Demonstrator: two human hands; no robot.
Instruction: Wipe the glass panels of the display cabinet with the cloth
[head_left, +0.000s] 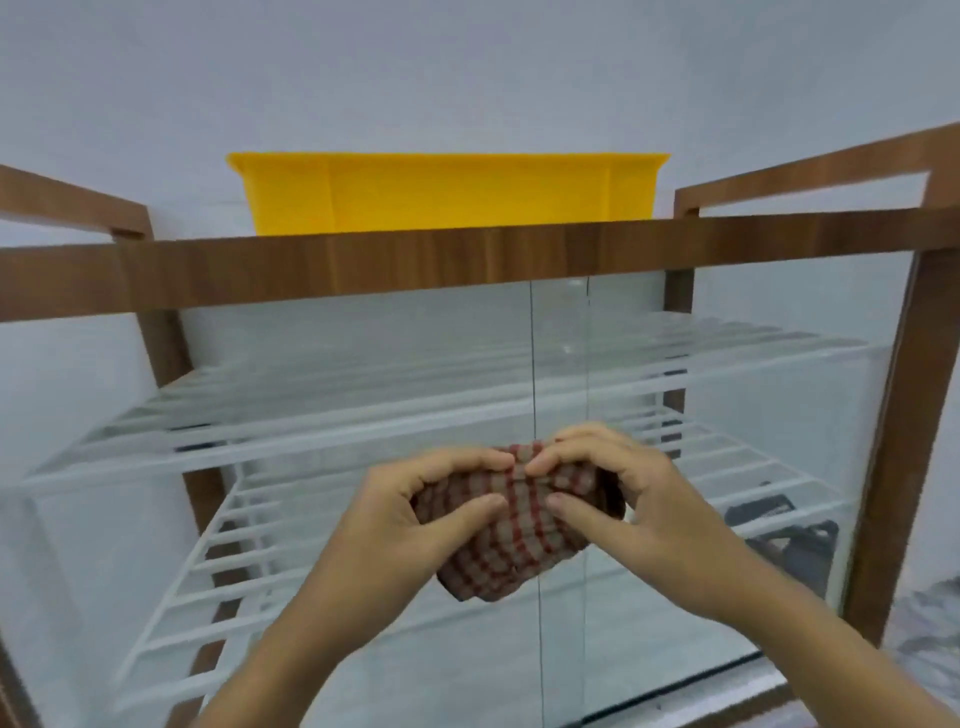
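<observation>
Head cam: both hands, left hand (410, 512) and right hand (631, 499), have fingers curled, gripping a bunched red-and-grey checked cloth (511, 525) in front of the wood-framed glass display cabinet (467, 265), yellow plastic tub (447, 195) on top.

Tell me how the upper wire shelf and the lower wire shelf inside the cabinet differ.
The upper wire shelf sits higher and its bars look blurred and faint; the lower wire shelf shows distinct separate bars. The cloth, gripped by the left hand and right hand, covers part of the lower shelf, not the upper. Both are white and bare where visible.
</observation>
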